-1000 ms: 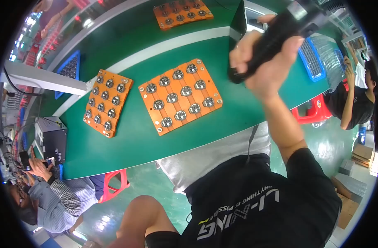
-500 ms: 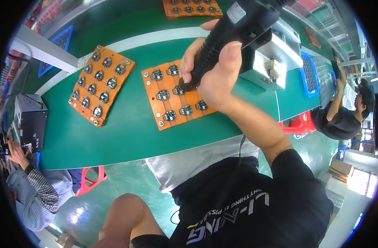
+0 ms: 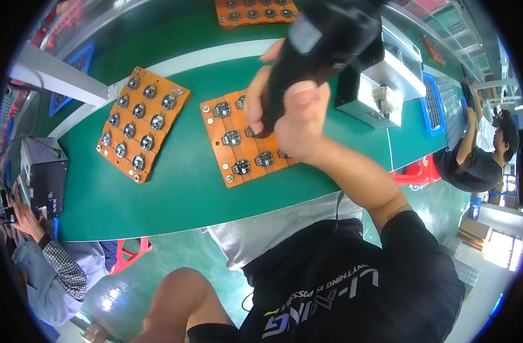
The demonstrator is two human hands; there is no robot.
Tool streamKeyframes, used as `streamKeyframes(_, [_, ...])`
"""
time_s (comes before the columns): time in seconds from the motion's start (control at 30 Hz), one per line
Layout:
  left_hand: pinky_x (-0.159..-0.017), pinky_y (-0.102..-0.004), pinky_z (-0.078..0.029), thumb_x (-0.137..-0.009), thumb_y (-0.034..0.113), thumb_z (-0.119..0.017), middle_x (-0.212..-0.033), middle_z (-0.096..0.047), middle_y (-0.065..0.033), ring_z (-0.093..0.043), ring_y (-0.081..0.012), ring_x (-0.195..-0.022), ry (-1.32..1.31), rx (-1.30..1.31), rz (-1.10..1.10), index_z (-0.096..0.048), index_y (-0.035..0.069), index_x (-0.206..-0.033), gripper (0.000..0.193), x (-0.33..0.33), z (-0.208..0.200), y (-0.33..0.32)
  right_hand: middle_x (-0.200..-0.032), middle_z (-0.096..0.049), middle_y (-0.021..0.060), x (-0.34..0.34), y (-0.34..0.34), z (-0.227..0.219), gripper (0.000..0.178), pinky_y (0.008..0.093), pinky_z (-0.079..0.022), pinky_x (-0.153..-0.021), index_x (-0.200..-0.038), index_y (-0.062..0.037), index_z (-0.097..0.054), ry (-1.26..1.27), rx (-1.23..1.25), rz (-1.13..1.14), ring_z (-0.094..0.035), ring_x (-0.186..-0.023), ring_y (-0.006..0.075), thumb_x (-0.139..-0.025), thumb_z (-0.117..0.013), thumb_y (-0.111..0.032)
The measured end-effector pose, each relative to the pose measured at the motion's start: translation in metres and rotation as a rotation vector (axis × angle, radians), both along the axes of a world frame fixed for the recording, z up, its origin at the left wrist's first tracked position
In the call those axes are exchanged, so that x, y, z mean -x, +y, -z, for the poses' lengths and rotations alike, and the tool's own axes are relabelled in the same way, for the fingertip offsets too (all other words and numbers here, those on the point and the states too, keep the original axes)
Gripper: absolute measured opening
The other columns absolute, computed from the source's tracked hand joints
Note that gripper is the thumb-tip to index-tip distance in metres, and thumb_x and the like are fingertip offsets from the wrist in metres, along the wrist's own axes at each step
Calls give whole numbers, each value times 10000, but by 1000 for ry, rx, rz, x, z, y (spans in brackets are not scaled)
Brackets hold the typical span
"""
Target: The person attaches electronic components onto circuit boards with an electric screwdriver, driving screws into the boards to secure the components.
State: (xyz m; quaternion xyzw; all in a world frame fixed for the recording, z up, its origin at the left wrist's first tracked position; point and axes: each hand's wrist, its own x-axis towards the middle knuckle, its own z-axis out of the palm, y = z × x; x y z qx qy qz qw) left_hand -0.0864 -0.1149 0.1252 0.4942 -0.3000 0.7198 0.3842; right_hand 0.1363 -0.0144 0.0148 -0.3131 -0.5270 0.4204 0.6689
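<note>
My right hand is wrapped round the ribbed grip of a black handheld tool, its thumb lying along the near side. Motion blurs the tool, and its exact kind does not show. Its lower end is over an orange fixture plate, which carries rows of small round circuit boards. Hand and tool cover the plate's far right part, so any contact with a board is hidden. My left hand is out of the picture.
A second orange plate with similar boards lies to the left, another at the far side. A metal device and a blue tray stand right; a black box stands left. Co-workers sit at both sides.
The plates and bench sit slightly lower in the picture, mostly shifted right. My right hand keeps its hold on the black tool, which has turned a little more upright and become blurred.
</note>
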Motion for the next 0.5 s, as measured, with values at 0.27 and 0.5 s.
streamKeyframes(0.27, [-768,-307,-529,-912,49,-512,-1026,-693,-153,-654,-231,-834,841,339,-1046,-638,-68,-1051,221,-4,92,111,-629,-574,67,9,6,-1,622,247,-394,-450,-1190,-17,-465,23,1,-113,-502,-473,104,-943,-646,-559])
streamKeyframes(0.5, [-675,-356,-489,-846,4,-604,-846,-666,-107,-619,-247,-795,1497,432,-699,-668,-41,-846,78,-65,95,167,-665,-587,59,3,6,4,520,236,-392,-455,-1168,-20,-470,53,-41,-174,-519,-503,96,-957,-676,-448])
